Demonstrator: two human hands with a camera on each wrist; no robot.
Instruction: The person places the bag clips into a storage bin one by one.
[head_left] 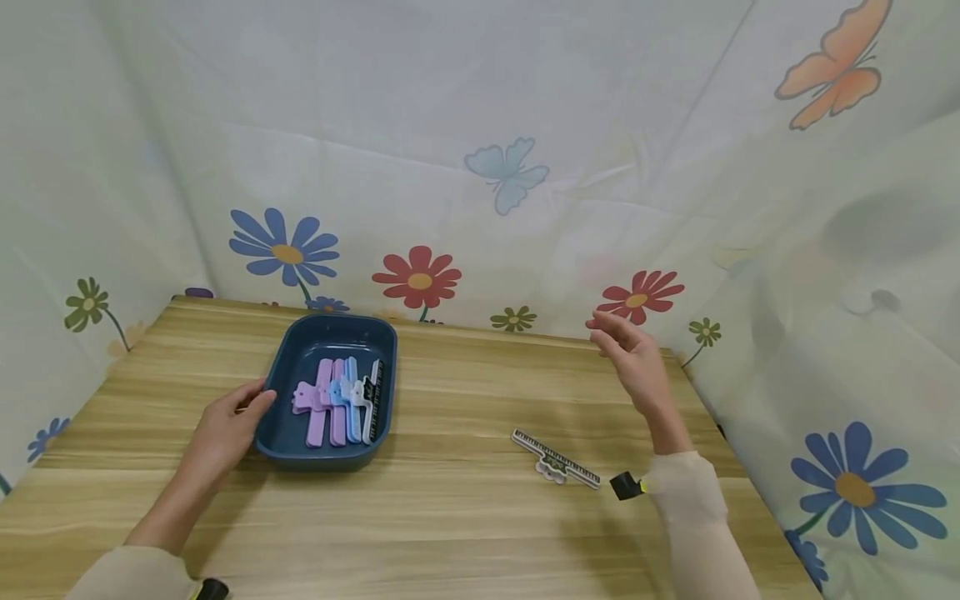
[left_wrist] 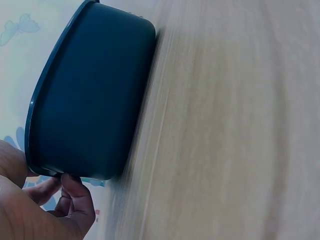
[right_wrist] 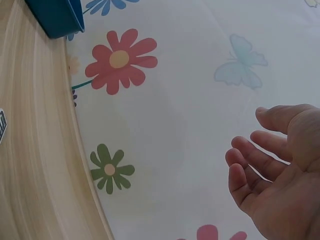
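A dark blue plastic tray (head_left: 315, 458) sits on the left part of the table. My left hand (head_left: 228, 425) grips its left rim, thumb on top; in the left wrist view the left fingers (left_wrist: 80, 200) curl under that rim. Inside the tray several long-bar clips lie side by side: purple clips (head_left: 317, 425), a blue clip (head_left: 352, 421) and a black-and-white clip (head_left: 377, 400). Another black-and-white clip (head_left: 555, 460) lies slanted on the table, right of the tray. My right hand (head_left: 633, 362) is raised beyond that clip, fingers loosely bent, holding nothing.
The wood-grain table (head_left: 450, 525) ends at the back against a pale curtain (head_left: 420, 100) printed with flowers and butterflies. The curtain also runs along the left and right sides. Small black devices (head_left: 626, 486) are worn at the wrists.
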